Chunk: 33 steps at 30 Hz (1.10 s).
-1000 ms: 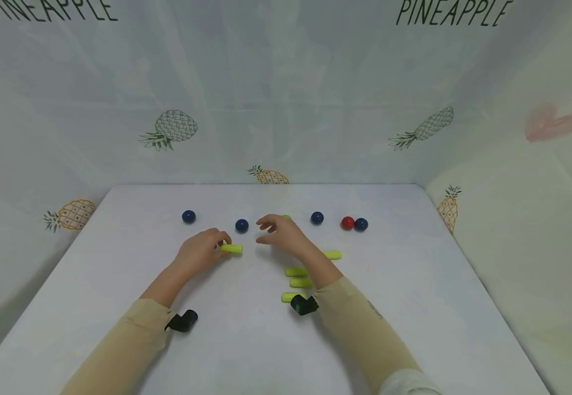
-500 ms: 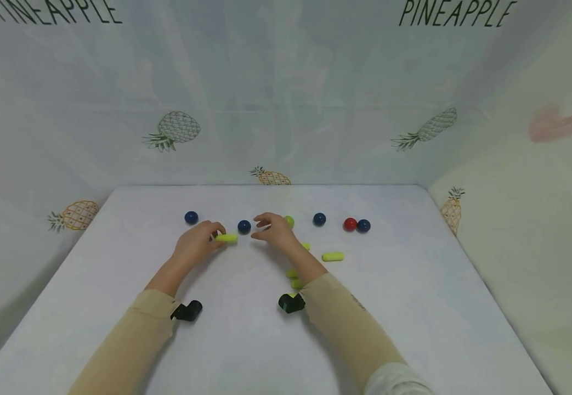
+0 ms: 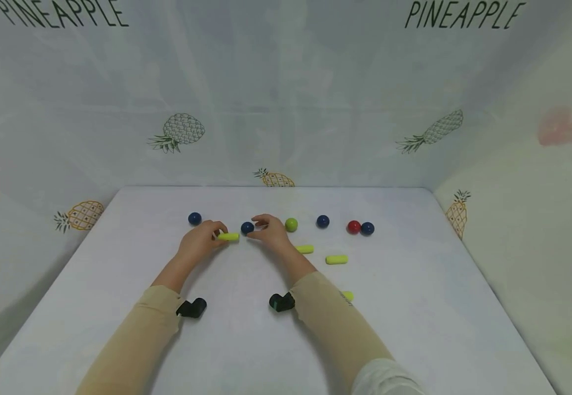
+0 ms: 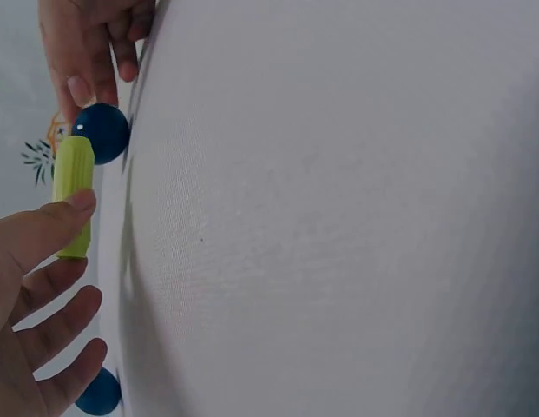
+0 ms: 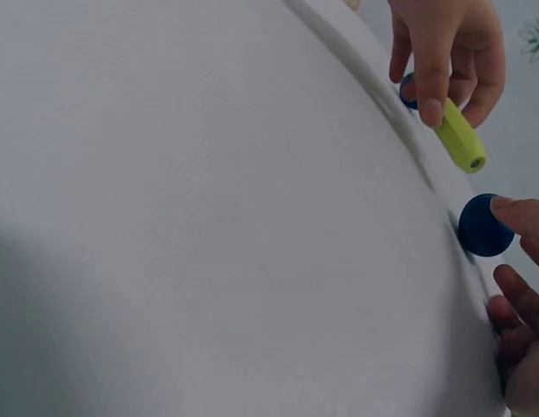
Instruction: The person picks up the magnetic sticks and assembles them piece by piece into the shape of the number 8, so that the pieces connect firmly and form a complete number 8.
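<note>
Between thumb and fingers, my left hand [image 3: 198, 243] pinches a short yellow-green rod [image 3: 228, 236], held sideways just over the white table. The left wrist view shows the rod's ribbed sides [image 4: 74, 165]; a small grey spot marks its free end in the right wrist view. Just right of that end sits a blue ball [image 3: 246, 227]. My right hand [image 3: 272, 233] has thumb and forefinger at this ball from the right, the thumb [image 5: 512, 214] overlapping its edge in the right wrist view. Another blue ball [image 3: 194, 218] lies behind my left hand.
Right of my right hand lie a green ball [image 3: 291, 224], a blue ball [image 3: 322, 221], and a red ball [image 3: 354, 227] beside another blue one [image 3: 367, 229]. Loose rods [image 3: 337, 259] lie nearer, some partly hidden by my right arm. A pineapple-print curtain [image 3: 286, 109] hangs behind the table.
My right hand has come left to the blue ball, uncovering the green ball. My left hand has carried the rod slightly farther back. The head view has shifted a little.
</note>
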### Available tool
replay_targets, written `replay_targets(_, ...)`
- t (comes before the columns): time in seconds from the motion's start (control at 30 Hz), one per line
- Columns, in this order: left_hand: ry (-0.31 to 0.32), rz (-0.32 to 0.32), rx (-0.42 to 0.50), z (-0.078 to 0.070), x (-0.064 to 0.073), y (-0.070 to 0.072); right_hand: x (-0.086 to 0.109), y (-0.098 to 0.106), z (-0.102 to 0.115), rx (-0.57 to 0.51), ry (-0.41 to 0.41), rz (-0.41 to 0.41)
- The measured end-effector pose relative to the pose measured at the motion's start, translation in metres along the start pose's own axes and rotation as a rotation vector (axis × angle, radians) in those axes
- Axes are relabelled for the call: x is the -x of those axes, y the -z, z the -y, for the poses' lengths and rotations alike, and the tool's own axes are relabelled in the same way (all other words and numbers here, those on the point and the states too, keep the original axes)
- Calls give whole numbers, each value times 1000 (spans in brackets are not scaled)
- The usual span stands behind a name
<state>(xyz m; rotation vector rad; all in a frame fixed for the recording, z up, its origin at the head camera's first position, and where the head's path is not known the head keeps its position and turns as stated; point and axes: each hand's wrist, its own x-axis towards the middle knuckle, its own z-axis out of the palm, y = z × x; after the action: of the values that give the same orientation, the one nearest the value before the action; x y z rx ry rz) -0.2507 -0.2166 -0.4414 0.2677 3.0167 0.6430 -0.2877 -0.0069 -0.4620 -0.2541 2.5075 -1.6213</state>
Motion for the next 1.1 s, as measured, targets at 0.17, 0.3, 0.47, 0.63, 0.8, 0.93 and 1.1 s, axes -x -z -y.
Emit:
replay_targets(0.17,11,2,-5,2,-1,1,-2,-6,-3,-14,-13,-24)
replay_targets(0.3,28,1,-8,3,-3,1,-3,-9,-4,-10,-26,-31)
replay_targets(0.47,29,-7,-4,9,-5,-1,-4,-12,-8,31,-24,-57)
replay_targets(0.63,32,-5,0,13,-8,-3,-4,-16,-12,108,0,-88)
replay_targets(0.8,48,1,3,13,-10,-2,-2,-17,-11,113,17,-109)
replay_targets(0.93,60,13,13,13,-13,-1,-1,-18,-11,94,-2,-110)
replay_targets(1.1,63,22,26,11,-17,1,0,-17,-12,73,-10,-115)
